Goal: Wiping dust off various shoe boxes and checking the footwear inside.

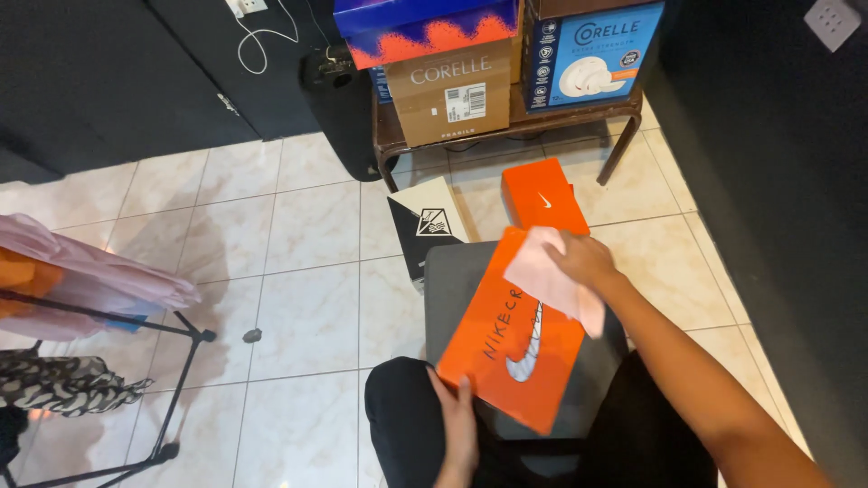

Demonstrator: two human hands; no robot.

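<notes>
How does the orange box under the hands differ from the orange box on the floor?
The orange box on the stool looks larger and lies tilted; the orange box on the floor looks smaller and lies flat on the tiles. The left hand steadies the near one while the right hand presses a pink cloth on it; the far one is untouched. Both are orange with a white mark.

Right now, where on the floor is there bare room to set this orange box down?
The widest bare tile lies between the folding rack and the black-and-white box. A smaller patch sits right of the small orange box. Under the wooden bench it is crowded. Left hand steadies the orange box; right hand presses a pink cloth.
</notes>
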